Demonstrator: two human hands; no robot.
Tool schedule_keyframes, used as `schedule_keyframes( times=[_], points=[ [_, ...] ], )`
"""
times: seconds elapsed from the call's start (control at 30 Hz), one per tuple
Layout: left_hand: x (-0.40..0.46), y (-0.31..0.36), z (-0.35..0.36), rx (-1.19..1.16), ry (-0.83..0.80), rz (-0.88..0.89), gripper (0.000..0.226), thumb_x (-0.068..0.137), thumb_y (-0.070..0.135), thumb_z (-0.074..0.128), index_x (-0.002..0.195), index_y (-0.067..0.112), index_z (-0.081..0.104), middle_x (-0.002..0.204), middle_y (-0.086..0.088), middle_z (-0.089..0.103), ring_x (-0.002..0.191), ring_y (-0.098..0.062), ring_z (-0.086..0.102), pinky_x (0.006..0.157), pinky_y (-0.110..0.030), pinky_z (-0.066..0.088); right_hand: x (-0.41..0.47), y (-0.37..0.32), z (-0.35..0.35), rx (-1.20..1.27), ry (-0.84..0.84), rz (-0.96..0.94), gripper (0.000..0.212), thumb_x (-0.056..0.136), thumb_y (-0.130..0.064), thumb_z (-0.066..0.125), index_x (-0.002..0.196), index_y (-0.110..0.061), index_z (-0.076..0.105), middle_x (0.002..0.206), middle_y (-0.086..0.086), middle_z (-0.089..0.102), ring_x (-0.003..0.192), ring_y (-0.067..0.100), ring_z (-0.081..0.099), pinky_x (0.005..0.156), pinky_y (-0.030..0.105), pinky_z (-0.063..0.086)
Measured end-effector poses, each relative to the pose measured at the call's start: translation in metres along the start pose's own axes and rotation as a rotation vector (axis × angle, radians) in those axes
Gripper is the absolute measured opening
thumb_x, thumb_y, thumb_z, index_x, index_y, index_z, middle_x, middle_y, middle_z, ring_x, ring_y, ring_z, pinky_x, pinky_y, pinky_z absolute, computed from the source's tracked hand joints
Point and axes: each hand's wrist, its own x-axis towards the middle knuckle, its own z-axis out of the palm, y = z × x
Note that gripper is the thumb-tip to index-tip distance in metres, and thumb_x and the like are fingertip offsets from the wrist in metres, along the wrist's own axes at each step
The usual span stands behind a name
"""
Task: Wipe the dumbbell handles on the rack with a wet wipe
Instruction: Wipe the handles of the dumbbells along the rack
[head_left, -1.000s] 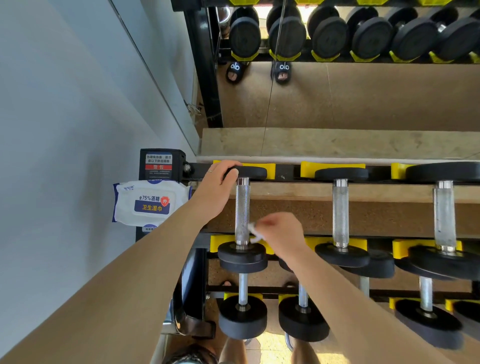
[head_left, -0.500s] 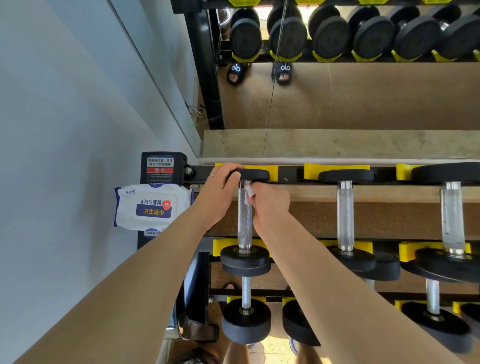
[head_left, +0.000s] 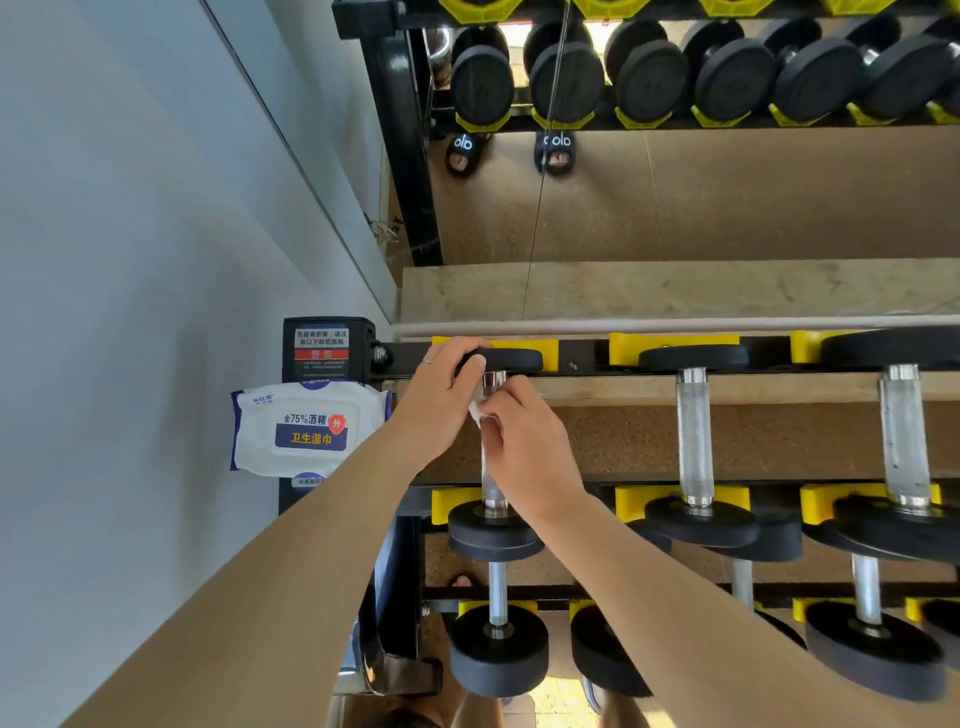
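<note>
The leftmost dumbbell on the top tier has a knurled chrome handle (head_left: 490, 488) between two black heads. My left hand (head_left: 441, 400) grips its far head (head_left: 511, 359) at the back rail. My right hand (head_left: 524, 441) is wrapped round the upper part of the handle, pinching a white wet wipe (head_left: 478, 410) against the metal. Only a corner of the wipe shows between my two hands. Two more dumbbells with chrome handles (head_left: 695, 436) (head_left: 905, 431) lie to the right on the same tier.
A pack of wet wipes (head_left: 309, 428) lies on the rack's left end post, under a black warning label (head_left: 322, 348). Yellow cradles (head_left: 672, 345) hold the dumbbells. A lower tier of dumbbells (head_left: 498, 652) sits below. A mirror behind reflects the rack. A grey wall runs along the left.
My right hand slid with the wipe from the handle's near end up to its far end and sits there now. My left hand stayed on the far head.
</note>
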Motion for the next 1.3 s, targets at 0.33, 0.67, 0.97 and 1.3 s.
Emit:
schedule_keyframes(
  times=[0.33, 0.67, 0.97, 1.3],
  points=[
    [-0.002, 0.003, -0.002, 0.022, -0.017, -0.002, 0.03, 0.111, 0.025, 0.038, 0.136, 0.024, 0.055, 0.128, 0.007, 0.049, 0.12, -0.005, 0.046, 0.091, -0.001, 0.031, -0.024, 0.007, -0.019, 0.175, -0.068, 0.101, 0.011, 0.093, -0.012, 0.062, 0.097, -0.02, 0.067, 0.1, -0.008, 0.061, 0.084, 0.004, 0.059, 0.073, 0.017, 0.05],
    [0.001, 0.0, -0.003, 0.069, -0.043, -0.003, 0.032, 0.111, 0.026, 0.037, 0.137, 0.023, 0.055, 0.131, 0.0, 0.051, 0.12, -0.01, 0.046, 0.083, 0.001, 0.028, -0.028, 0.021, -0.037, 0.129, -0.628, 0.196, 0.022, 0.095, -0.014, 0.058, 0.097, -0.026, 0.077, 0.097, -0.014, 0.057, 0.082, -0.001, 0.054, 0.073, 0.012, 0.04],
    [0.001, 0.004, -0.002, 0.105, -0.023, 0.001, 0.032, 0.111, 0.024, 0.036, 0.137, 0.021, 0.054, 0.128, 0.001, 0.052, 0.118, -0.009, 0.046, 0.083, 0.0, 0.029, -0.035, 0.015, -0.042, 0.162, -0.689, 0.307, 0.023, 0.096, -0.028, 0.056, 0.094, -0.025, 0.079, 0.09, -0.012, 0.066, 0.082, 0.01, 0.063, 0.068, 0.021, 0.047],
    [0.006, 0.043, 0.016, 0.47, 0.103, 0.038, 0.038, 0.107, 0.035, 0.043, 0.143, 0.024, 0.049, 0.131, -0.005, 0.06, 0.115, -0.023, 0.058, 0.096, -0.039, 0.049, -0.035, 0.082, -0.117, 0.377, -0.076, 0.631, 0.012, 0.09, -0.022, 0.069, 0.1, -0.027, 0.072, 0.087, -0.005, 0.067, 0.08, 0.009, 0.063, 0.072, 0.023, 0.052]
  ],
)
